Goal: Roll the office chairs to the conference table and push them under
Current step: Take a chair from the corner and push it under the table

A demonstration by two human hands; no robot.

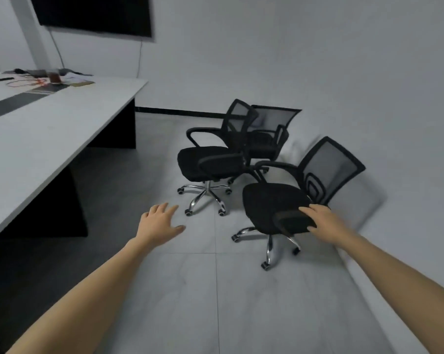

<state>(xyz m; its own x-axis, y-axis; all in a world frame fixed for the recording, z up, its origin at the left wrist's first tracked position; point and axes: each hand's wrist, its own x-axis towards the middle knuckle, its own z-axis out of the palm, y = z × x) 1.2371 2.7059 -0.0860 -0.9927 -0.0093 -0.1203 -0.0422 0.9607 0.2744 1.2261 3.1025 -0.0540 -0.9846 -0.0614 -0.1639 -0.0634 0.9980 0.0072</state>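
Three black mesh-backed office chairs (pixel 287 200) stand clustered beside the conference table (pixel 50 139).

The floor (pixel 190 290) before me is pale grey tile with visible joints. Three black chairs stand on it on chrome castor bases: the near chair (pixel 272 200), the middle chair (pixel 203 162) and the far chair (pixel 264 141), close against the wall. The table (pixel 50 129) stands on the floor to my left on dark panel legs. Papers (pixel 50 81) and small clutter lie at its far end.
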